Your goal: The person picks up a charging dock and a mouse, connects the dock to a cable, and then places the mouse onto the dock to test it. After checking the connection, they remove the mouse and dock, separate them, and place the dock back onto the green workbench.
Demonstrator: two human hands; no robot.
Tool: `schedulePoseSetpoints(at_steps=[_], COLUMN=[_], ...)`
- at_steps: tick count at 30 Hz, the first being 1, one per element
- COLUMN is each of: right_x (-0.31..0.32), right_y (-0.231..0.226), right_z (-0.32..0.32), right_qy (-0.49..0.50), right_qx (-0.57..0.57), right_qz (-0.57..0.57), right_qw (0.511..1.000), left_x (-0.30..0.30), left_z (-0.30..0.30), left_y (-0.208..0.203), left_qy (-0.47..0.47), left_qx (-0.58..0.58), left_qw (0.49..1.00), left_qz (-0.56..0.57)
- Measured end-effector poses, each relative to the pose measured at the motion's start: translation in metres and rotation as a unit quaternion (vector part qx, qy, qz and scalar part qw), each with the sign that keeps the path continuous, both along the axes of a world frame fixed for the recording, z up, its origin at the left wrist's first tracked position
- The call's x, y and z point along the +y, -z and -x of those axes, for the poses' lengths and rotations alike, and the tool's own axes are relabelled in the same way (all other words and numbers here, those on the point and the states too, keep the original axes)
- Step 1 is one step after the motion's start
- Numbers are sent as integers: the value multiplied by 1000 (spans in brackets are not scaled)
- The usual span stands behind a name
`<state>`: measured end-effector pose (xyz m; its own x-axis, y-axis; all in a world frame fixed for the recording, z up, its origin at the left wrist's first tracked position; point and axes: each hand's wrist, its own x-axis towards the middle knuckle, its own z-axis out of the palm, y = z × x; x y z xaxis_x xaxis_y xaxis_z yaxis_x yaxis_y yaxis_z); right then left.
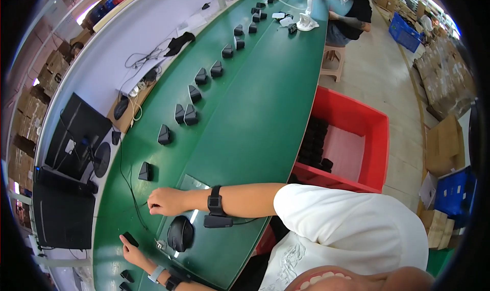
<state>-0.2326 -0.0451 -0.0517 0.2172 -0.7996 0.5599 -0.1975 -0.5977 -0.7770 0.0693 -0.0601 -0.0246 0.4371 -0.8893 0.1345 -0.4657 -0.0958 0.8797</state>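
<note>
Green is the bench top (255, 112) on which both hands are held; twelve o'clock is taken here as the top edge of the view. By the left hand (133, 255), at about eight o'clock, a small black block (131, 238) appears to be pinched at the fingers. The right hand (167, 201) is placed at about one o'clock from it, with its fingers curled; whether anything is pressed between them cannot be told.

Beside the hands, at about four o'clock from the left one's upper side, a black computer mouse (180, 233) is seen. A thin black cable (133, 201) is laid close to the right hand, and a black wedge-shaped block (146, 171) is standing at eleven o'clock from it.

The cable could be caught by the right fingers and pulled, because it is lying so near. The pinched block could be dropped if it is gripped only by its edge. The mouse could be knocked by the left forearm or the right wrist, as it is situated between them.
</note>
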Motion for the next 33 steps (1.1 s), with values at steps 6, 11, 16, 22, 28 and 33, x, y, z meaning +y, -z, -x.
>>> schedulePoseSetpoints(at_steps=[6, 11, 16, 22, 28, 33], right_x=[4, 0, 8, 14, 5, -1], right_y=[-24, -13, -11, -18, -5, 2], right_z=[9, 21, 10, 22, 8, 9], right_qy=[-83, -47, -48, -31, -27, 79], right_qx=[41, 128, 105, 137, 119, -95], right_qz=[-114, -117, -97, -68, -73, -26], right_qw=[989, 984, 989, 988, 990, 992], left_x=[-7, 11, -5, -63, -114, -74], left_z=[-108, -25, -2, 168, 177, 151], left_y=[44, 14, -15, -50, -21, -36], left_qy=[17, 1, -37, 295, 362, 297], left_qx=[-703, -441, -470, -325, -423, 154], left_qw=[704, 896, 878, 898, 830, 941], left_qz=[98, -48, -80, 33, -22, -43])
